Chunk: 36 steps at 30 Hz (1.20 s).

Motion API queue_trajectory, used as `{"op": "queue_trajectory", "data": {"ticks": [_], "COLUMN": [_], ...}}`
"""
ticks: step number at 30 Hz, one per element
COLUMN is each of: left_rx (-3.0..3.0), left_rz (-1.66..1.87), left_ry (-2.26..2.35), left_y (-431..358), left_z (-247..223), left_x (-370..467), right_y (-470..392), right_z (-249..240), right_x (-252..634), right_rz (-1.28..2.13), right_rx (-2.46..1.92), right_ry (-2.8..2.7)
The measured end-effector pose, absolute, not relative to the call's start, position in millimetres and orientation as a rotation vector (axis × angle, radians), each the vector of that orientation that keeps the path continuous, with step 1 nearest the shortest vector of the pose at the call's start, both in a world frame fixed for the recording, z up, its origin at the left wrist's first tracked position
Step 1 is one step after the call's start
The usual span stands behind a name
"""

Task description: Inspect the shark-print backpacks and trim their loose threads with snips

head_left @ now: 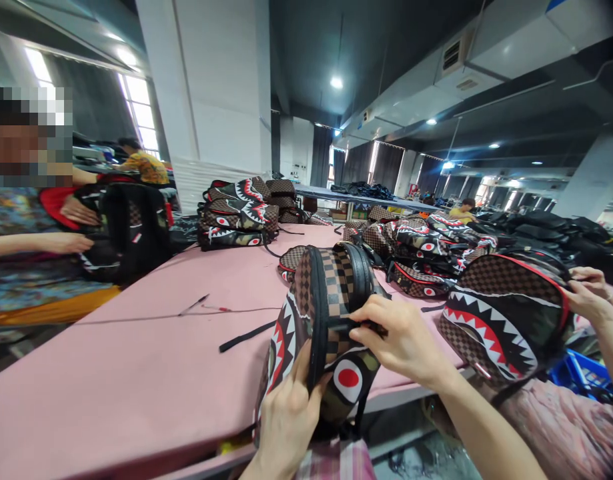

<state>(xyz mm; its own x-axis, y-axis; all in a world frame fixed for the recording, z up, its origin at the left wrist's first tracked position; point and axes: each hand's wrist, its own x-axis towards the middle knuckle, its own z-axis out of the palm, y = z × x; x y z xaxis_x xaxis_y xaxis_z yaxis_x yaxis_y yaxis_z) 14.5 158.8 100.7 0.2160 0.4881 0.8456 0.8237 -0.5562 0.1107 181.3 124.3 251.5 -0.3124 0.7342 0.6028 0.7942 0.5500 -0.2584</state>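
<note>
I hold a brown checkered backpack (331,293) with a shark-mouth print upright at the near edge of the pink table (151,360). My left hand (289,420) grips its lower side from below, fingers on the fabric near the black zipper band. My right hand (403,340) pinches the black zipper band on the backpack's right side, just above a red-and-white eye patch (347,378). A loose black strap (246,337) trails from the backpack across the table to the left.
A stack of matching backpacks (236,217) stands at the table's far side, with more piled (421,257) at the right. A co-worker's hands (589,293) hold another shark backpack (501,317) at the right. At the left, another person handles a black backpack (126,227). A thin tool (193,305) lies mid-table.
</note>
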Motion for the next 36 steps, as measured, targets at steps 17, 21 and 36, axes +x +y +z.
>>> {"op": "queue_trajectory", "data": {"ticks": [17,21,36], "left_rx": [-2.020,-2.043,-2.011], "left_rz": [-1.092,-1.075,-1.048], "left_ry": [-1.013,-1.020,-0.955], "left_y": [156,153,152], "left_z": [91,80,83], "left_x": [-7,-7,-8], "right_y": [137,137,140], "right_z": [215,211,212], "right_x": [196,206,206], "right_rz": [-0.168,-0.262,-0.483], "right_rx": [-1.309,-1.207,-1.329], "right_ry": [-1.741,-1.737,-1.731]}}
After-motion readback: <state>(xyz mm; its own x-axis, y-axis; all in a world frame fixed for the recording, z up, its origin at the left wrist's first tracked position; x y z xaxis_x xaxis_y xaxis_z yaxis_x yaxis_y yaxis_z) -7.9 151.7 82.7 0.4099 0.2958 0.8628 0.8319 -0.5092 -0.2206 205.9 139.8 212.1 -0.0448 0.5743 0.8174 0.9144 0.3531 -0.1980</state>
